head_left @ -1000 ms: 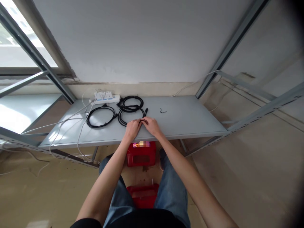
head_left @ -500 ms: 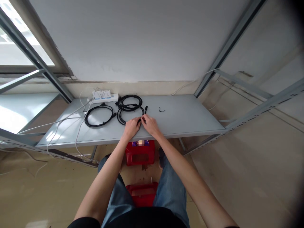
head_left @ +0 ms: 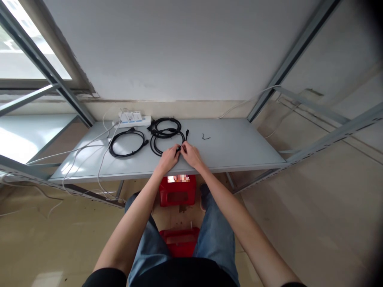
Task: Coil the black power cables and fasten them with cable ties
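On a grey shelf, my left hand closes round the near side of a coiled black power cable. Right beside it, my right hand has its thumb and finger pinched together at the same coil. Whatever is in that pinch is too small to make out. One black plug end sticks up past the right fingers. Behind, a second coiled black cable overlaps the first. A third black coil lies apart to the left. A thin black twist tie rests to the right.
A white power strip with white adapters stands by the wall at the back left. White cords run from it over the shelf's front edge. Metal uprights frame both ends. Red stools are below.
The view has shifted slightly. Both hands stay at the near side of the front coil, with the right fingers changing their pinch a little. The other coils and the twist tie lie unmoved.
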{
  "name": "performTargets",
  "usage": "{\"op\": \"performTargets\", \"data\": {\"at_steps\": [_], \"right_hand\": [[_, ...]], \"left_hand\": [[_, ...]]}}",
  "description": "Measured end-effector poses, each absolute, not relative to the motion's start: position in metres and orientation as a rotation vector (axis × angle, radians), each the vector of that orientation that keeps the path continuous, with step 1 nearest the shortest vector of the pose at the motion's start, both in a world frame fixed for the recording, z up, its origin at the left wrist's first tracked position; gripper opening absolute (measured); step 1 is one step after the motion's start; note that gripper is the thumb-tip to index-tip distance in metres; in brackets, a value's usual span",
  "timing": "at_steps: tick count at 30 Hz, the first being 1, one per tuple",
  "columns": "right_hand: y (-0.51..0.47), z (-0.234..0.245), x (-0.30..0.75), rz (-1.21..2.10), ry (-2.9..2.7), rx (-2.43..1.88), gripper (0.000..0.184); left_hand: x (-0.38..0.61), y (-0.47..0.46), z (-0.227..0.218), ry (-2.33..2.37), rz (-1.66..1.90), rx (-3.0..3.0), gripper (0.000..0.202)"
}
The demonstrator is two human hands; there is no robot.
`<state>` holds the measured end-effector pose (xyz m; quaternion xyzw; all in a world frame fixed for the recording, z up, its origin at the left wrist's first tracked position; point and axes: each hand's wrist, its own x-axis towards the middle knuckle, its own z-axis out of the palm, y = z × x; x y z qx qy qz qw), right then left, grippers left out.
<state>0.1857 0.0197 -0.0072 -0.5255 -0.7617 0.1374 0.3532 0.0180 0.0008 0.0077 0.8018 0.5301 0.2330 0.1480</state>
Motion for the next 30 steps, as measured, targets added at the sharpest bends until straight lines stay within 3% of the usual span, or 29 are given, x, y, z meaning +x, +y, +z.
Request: {"op": "performTargets", "data": {"at_steps": [5,11,18,30], "right_hand": [[0.026,-0.011,0.189,0.545,-1.856,-1.267,0.015],[0.032,-0.015,0.193,0.926,-1.653,-1.107,0.031],[0.032,-0.014,0.192,0.980,-1.592,-1.068,0.044],[0.029,-0.014,0.192,0.926,-1.605,-1.040,0.043]], "left_hand": [[0.019,0.000,0.009,1.572,0.624,2.316,0.030],[0.021,0.002,0.006,1.603,0.609,2.328,0.031],[0.022,0.000,0.007,1.630,0.585,2.378,0.028],[0.021,-0.001,0.006,1.589,0.645,2.413,0.029]]}}
